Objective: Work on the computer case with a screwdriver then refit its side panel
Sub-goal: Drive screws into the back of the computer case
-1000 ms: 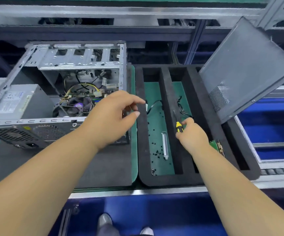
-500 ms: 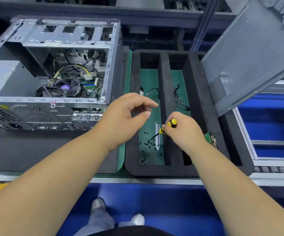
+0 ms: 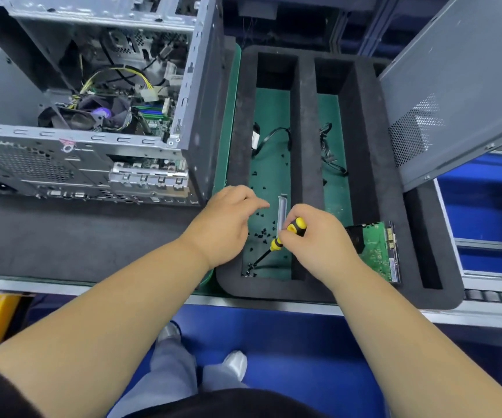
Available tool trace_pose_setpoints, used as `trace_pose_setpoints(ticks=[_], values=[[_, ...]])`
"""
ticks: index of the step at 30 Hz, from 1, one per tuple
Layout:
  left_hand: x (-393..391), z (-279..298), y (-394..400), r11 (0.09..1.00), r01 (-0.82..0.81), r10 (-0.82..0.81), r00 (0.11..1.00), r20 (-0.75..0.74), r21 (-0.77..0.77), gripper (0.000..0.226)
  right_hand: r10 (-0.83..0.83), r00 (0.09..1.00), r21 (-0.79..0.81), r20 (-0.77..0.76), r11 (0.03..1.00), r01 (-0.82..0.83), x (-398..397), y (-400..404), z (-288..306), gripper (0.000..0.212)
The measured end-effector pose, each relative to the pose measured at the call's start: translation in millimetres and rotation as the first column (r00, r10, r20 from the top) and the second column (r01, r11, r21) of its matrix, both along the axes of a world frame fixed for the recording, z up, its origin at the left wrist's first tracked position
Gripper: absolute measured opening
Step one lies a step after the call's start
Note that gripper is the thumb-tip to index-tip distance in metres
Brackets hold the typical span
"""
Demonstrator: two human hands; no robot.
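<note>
My right hand [image 3: 319, 245] grips the screwdriver [image 3: 277, 242] by its yellow-and-black handle, fingers curled round it. The long axis slants from the handle by my knuckles down and to the left, and the dark tip sits low in the near left corner of the foam tray [image 3: 373, 116], among the loose black screws [image 3: 262, 232] strewn on its green floor. My left hand [image 3: 222, 221] hovers just beside, over the tray's left wall, fingers loosely bent and reaching towards those screws. I cannot tell whether the fingertips already pinch one.

The computer case [image 3: 93, 116] lies up and to the left of both hands, its open side facing up with fan and cables showing. My left hand is the nearer one to it. I judge the coming move to be picking up a screw on the tip and carrying it leftwards to the case, so the tray's tall foam wall and the case's near right edge are what I must lift over.

A pale slot cover [image 3: 282, 212] lies just above the handle, a green circuit board [image 3: 376, 251] sits right of my wrist, and the side panel [image 3: 454, 86] leans tilted at the tray's far right, not yet refitted.
</note>
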State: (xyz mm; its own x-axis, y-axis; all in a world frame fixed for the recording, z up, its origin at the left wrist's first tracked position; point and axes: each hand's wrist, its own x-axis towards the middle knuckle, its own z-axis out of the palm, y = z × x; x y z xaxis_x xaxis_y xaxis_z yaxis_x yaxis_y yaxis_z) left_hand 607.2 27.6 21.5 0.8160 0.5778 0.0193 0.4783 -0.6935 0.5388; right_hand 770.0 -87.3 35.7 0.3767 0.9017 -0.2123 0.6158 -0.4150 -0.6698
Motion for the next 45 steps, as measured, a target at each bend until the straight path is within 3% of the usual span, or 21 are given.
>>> trace_pose_setpoints(ticks=[11, 20, 26, 28, 31, 37, 40, 45], values=[[1, -6, 6, 0.999, -0.045, 0.046, 0.998, 0.042, -0.025, 0.042, 0.109, 0.984, -0.018, 0.143, 0.994, -0.108, -9, 2, -10, 0.008], [-2, -13, 7, 0.997, -0.045, 0.049, 0.997, 0.063, -0.058, 0.039, -0.008, 1.0, 0.033, -0.009, 0.999, 0.008, 4, -3, 8, 0.008], [-3, -5, 3, 0.976, -0.043, 0.054, 0.997, 0.046, -0.213, 0.029, -0.098, 0.994, 0.157, -0.041, 0.982, 0.103, 24, -7, 50, 0.006], [0, 5, -3, 0.919, -0.094, 0.126, 0.99, 0.059, -0.383, 0.028, -0.13, 0.99, 0.208, -0.057, 0.968, 0.139, 30, -9, 66, 0.006], [9, 26, -12, 0.748, -0.148, 0.255, 0.964, 0.074, -0.646, 0.025, -0.168, 0.983, 0.271, -0.077, 0.945, 0.182, 35, -14, 89, 0.006], [24, 67, -22, 0.372, -0.125, 0.445, 0.894, 0.059, -0.92, 0.02, -0.198, 0.975, 0.351, -0.101, 0.91, 0.221, 37, -24, 122, 0.007], [26, 83, -24, 0.288, -0.089, 0.495, 0.866, 0.069, -0.953, 0.017, -0.21, 0.969, 0.395, -0.131, 0.885, 0.245, 37, -29, 134, 0.009], [23, 104, -25, 0.232, -0.009, 0.527, 0.842, 0.118, -0.973, 0.013, -0.217, 0.953, 0.466, -0.213, 0.835, 0.294, 36, -39, 155, 0.009]])
